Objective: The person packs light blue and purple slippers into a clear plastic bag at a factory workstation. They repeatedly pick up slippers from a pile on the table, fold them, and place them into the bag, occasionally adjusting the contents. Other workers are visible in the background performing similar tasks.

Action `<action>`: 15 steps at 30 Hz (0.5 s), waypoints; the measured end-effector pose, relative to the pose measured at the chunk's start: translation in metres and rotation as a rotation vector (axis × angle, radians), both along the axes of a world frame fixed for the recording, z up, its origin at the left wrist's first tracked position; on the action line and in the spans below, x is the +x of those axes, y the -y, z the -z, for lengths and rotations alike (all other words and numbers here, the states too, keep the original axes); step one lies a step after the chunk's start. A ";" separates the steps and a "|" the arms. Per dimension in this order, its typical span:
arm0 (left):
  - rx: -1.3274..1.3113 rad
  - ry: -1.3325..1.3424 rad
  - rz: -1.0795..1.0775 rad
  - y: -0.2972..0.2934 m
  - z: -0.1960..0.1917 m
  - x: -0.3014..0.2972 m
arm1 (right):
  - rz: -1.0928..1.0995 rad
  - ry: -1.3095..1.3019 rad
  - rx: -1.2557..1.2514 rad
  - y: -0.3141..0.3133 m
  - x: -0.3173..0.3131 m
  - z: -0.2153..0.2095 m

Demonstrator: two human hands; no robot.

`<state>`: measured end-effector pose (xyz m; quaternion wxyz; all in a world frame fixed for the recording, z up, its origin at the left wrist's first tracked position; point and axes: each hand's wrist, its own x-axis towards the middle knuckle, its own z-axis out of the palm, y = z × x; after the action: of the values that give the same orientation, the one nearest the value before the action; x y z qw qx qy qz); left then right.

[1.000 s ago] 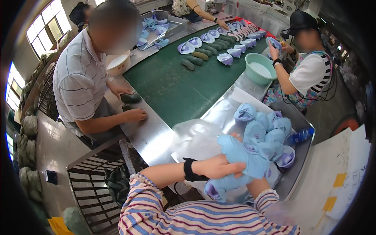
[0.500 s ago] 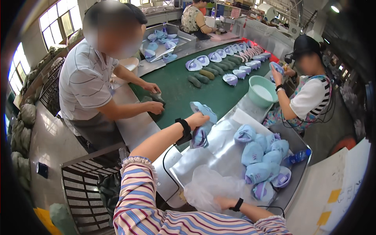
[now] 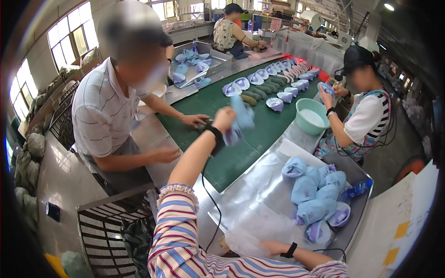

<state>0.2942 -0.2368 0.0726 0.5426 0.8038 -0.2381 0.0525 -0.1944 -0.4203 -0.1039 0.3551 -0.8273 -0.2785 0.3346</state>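
Observation:
My left hand (image 3: 225,119) is raised over the green conveyor belt (image 3: 222,164), closed on light blue shoe uppers (image 3: 243,116) with lilac insides; they are blurred by motion and look like a pair. Low in the picture my right hand (image 3: 274,247) grips a crumpled translucent plastic bag (image 3: 252,229), its fingertips partly hidden in the film. The bag lies on a metal tray table (image 3: 252,197). To its right is a heap of similar blue shoe uppers (image 3: 316,211).
At the left a person in a striped shirt (image 3: 104,111) reaches onto the belt. Rows of lilac uppers (image 3: 274,104) and dark green ones (image 3: 264,88) lie farther along. A mint basin (image 3: 311,116) stands before a seated co-worker (image 3: 366,99). A blue bottle (image 3: 359,187) and black crate (image 3: 109,231) flank me.
My left hand has moved up and farther over the belt with the blue uppers. My right hand stays at the bag. The left person's nearer hand has drawn back from the belt.

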 end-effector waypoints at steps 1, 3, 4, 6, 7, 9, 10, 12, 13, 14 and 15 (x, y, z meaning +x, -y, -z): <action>-0.076 0.236 -0.218 -0.019 -0.012 0.026 | 0.003 0.026 -0.055 -0.001 0.002 -0.010; -0.011 0.157 -0.468 -0.055 -0.039 0.055 | -0.020 0.022 -0.097 0.002 -0.001 0.002; 0.105 0.284 -0.681 -0.081 -0.037 0.068 | -0.051 0.014 -0.112 0.000 0.001 0.007; 0.321 0.224 -0.752 -0.076 -0.038 0.042 | -0.023 -0.042 -0.133 0.001 -0.002 0.011; 0.494 0.190 -0.736 -0.071 -0.025 0.037 | -0.015 -0.070 -0.141 0.001 -0.004 0.013; 0.586 -0.003 -0.372 -0.077 0.003 0.016 | 0.129 0.169 -0.066 0.007 -0.010 0.047; 0.682 -0.089 -0.217 -0.074 0.019 0.001 | 0.203 0.284 -0.024 0.007 -0.016 0.062; 0.542 0.088 0.041 -0.066 0.073 -0.053 | 0.536 -0.206 0.049 -0.011 0.013 0.002; 0.589 0.080 0.251 -0.056 0.085 -0.085 | 0.659 -0.072 0.154 -0.018 0.015 -0.010; 0.665 0.020 0.430 -0.052 0.102 -0.114 | 0.766 0.068 0.258 -0.026 0.015 -0.019; 0.741 -0.101 0.582 -0.034 0.099 -0.155 | 0.622 0.290 0.161 -0.027 0.009 -0.023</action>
<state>0.1391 -0.2030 -0.0261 0.2225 0.8447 -0.4294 -0.2292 -0.1854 -0.3930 -0.0812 0.4607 -0.8808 -0.0861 0.0666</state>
